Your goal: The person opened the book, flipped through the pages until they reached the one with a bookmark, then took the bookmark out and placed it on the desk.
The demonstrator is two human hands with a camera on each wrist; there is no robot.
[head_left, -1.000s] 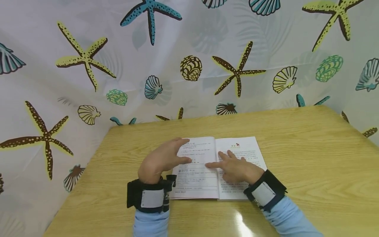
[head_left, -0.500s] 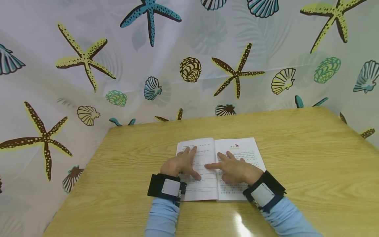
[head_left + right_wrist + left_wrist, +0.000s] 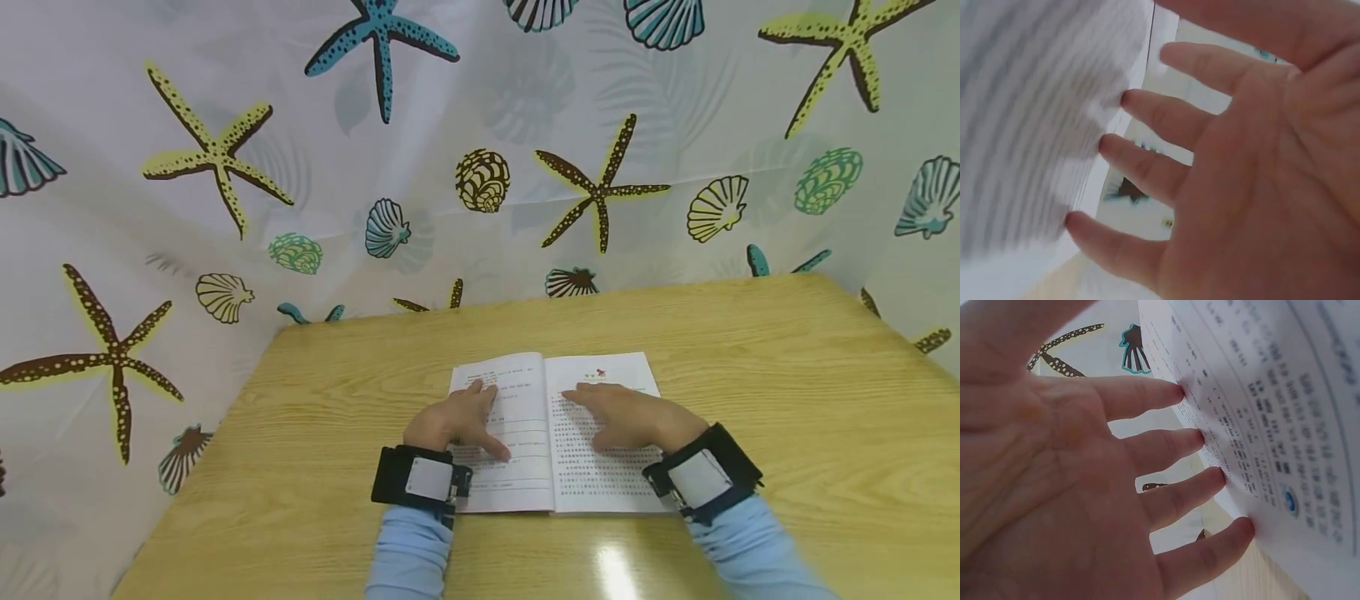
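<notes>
While an open Chinese-text book (image 3: pixel 551 475) is lying on the wood-grain table (image 3: pixel 315 467), L grip (image 3: pixel 453 421) is resting spread on the L pg (image 3: pixel 521 483), fingertips touching paper; R grip (image 3: pixel 637 417) is also lying spread, w/ at least three fingertips touching the R pg (image 3: pixel 592 483). Neither is pinching anything. For keeping pgs flat, both should prob. be pressing lightly & evenly, working outward from the center fold (image 3: pixel 549 442), so thin paper isn't creasing.

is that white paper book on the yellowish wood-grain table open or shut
Open: the white paper book lies spread on the yellowish wood-grain table, printed pages showing either side of its fold.
</notes>
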